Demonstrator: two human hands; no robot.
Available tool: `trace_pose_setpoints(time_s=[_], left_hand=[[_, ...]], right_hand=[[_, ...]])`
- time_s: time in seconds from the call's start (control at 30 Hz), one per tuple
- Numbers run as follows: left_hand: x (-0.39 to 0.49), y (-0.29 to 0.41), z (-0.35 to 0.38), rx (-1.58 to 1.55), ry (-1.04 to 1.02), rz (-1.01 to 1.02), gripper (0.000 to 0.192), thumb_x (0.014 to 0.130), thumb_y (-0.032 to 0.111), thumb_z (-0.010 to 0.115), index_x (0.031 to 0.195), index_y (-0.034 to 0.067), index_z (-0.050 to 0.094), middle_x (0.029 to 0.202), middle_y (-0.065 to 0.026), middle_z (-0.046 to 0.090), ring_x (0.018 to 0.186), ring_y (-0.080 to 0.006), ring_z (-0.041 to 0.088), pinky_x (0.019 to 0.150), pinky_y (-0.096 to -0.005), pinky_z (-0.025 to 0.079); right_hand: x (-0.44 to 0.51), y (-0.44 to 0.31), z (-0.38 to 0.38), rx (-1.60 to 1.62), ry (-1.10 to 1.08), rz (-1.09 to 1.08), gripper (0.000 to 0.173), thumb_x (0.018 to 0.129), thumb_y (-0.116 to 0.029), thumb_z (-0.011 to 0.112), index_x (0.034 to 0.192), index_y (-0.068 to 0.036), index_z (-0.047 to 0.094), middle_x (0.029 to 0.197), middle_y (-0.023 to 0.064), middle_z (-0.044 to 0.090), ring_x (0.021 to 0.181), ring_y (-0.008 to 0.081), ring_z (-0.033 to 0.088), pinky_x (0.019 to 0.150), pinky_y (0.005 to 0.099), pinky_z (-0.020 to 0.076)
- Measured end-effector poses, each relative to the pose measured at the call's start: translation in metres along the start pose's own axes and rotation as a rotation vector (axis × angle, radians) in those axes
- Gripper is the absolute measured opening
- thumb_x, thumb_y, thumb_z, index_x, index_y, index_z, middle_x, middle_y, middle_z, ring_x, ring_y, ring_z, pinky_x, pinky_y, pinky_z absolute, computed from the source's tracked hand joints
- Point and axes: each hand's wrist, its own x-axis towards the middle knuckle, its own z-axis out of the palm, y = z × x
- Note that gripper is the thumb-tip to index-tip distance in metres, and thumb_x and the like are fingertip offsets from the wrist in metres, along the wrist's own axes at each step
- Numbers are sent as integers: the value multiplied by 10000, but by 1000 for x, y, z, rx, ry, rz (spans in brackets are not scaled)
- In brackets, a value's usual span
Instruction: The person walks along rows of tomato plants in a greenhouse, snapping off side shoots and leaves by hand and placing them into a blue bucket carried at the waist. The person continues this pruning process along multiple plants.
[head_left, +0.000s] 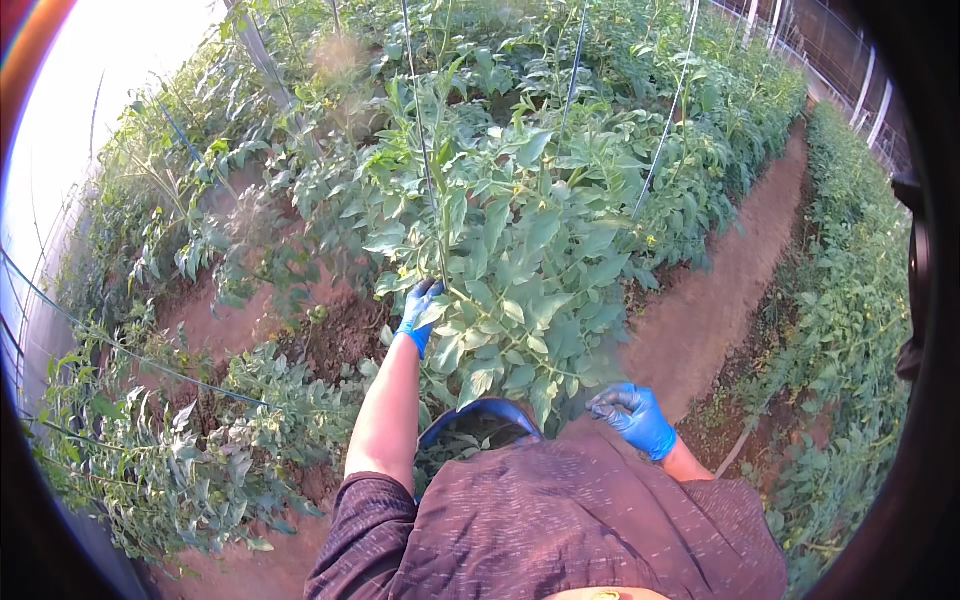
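Observation:
My left hand, in a blue glove, reaches forward with its fingers around the stem of a leafy tomato plant; leaves cover part of the fingers. A dark support string runs up along that stem. My right hand, also gloved in blue with dark-stained fingertips, hovers at the right front of my body. Its fingers are bent towards the thumb, and whether something small is between them cannot be made out. Below the plant, against my front, stands a blue bucket with leaves inside, partly hidden by my shirt.
More tomato plants grow at the left, near the bright plastic greenhouse wall. A bare soil path runs along the right, beside another plant row. Slanting strings and a low line cross the space.

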Motion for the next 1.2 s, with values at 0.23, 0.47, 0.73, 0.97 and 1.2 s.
trace_pose_setpoints(time_s=[0.23, 0.47, 0.73, 0.97, 1.2], left_hand=[[-27, -5, 17, -201, 21, -134, 206, 917, 203, 504, 918, 17, 593, 901, -109, 617, 818, -289, 614, 698, -383, 503], [-39, -25, 5, -513, 155, -91, 247, 942, 197, 519, 1048, -6, 612, 948, -99, 637, 819, -204, 609, 781, -338, 503], [-194, 51, -33, 1066, -345, 340, 382, 758, 288, 719, 1039, 44, 635, 1006, -182, 631, 936, -340, 615, 822, -385, 495], [-172, 87, -47, 815, -78, 406, 311, 818, 85, 659, 1119, 21, 617, 979, -111, 657, 883, -180, 630, 805, -299, 491], [-100, 117, -20, 553, -81, 559, 377, 848, 103, 626, 1211, 52, 536, 1149, -122, 544, 1011, -234, 570, 847, -320, 472]], right_hand=[[4, 1, -8, 132, 117, 75, 122, 843, -89, 660, 921, 1, 687, 840, 79, 650, 806, 157, 615, 738, 276, 487], [16, -4, 4, 151, 101, 94, 140, 863, -110, 648, 929, 9, 677, 885, 83, 652, 811, 145, 616, 750, 277, 490], [41, -26, 13, 203, 140, 47, 114, 846, -95, 660, 930, -19, 676, 915, 77, 656, 872, 161, 622, 782, 296, 493], [103, -101, 7, -159, 90, -276, 259, 833, -136, 684, 1074, -54, 635, 1056, 65, 637, 963, 164, 606, 855, 306, 472], [230, -195, 34, 213, -35, -459, 560, 908, -158, 602, 1379, -28, 330, 1289, 99, 472, 1149, 174, 502, 982, 311, 423]])
